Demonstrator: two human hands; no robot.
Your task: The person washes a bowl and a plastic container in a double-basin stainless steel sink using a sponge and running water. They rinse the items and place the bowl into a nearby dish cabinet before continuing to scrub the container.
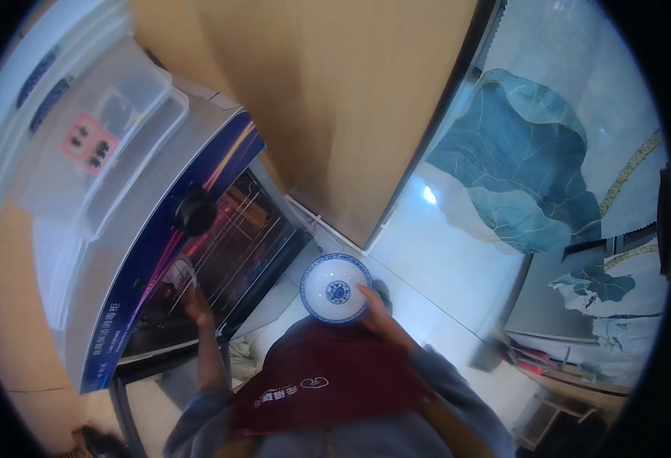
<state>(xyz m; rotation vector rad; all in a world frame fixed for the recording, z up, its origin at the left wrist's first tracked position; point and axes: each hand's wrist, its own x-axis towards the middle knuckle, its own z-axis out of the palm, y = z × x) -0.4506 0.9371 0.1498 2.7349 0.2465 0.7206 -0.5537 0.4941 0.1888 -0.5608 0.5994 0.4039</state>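
Note:
My right hand (376,314) grips the rim of a white bowl (321,286) with a blue patterned edge and a blue flower at its centre. The bowl is held before the dark red apron (335,380). My left hand (197,306) reaches into the open tableware disinfection cabinet (99,286) on the left. Its fingers are at a whitish piece of crockery (179,272) by the wire rack (229,246); the fingertips are partly hidden, so the hold cannot be told. Reddish light shows inside the cabinet.
Clear plastic containers (123,97) stand on the cabinet, which has a black knob (195,212) on its front. A wood-coloured panel (358,86) rises ahead. To the right hang curtains with a leaf pattern (518,154), above a glossy tiled floor (444,240).

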